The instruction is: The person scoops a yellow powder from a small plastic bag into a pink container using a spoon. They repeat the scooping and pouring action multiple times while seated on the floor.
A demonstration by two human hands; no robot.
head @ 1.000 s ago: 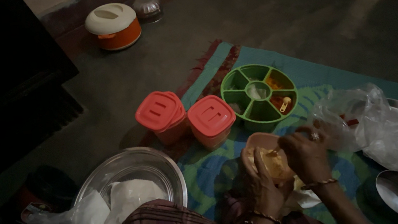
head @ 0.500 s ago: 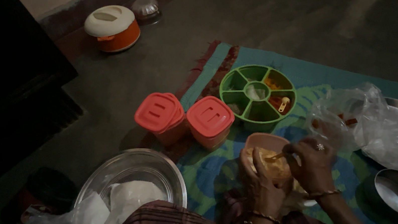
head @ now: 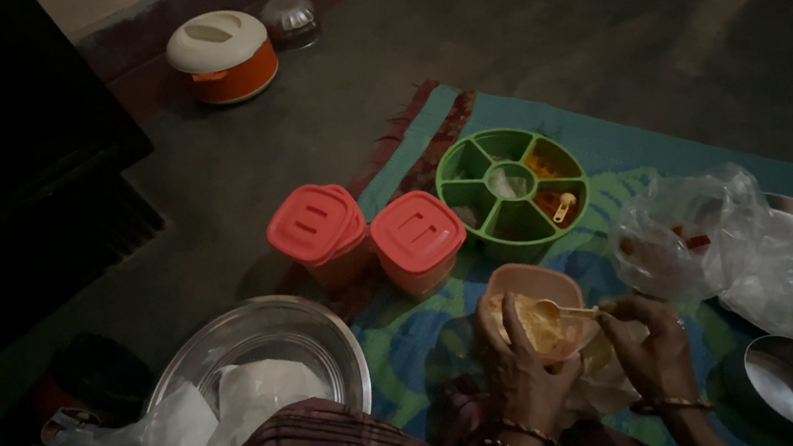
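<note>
Right hand [head: 649, 353] now spoons container [head: 535, 309]; contents dim.

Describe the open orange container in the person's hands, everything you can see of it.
The orange container is a squarish tub with rounded corners, plastic by its look, lid off and tilted toward the camera. It holds pale yellow, grainy food. The left hand grips its near side; the right hand dips a small spoon into it. It is held above the patterned mat, near the green divided tray.

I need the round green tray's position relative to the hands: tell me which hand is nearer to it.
Right. The right hand holds a spoon just below the green divided tray; the left hand, holding the open orange container, sits slightly farther away.
</note>
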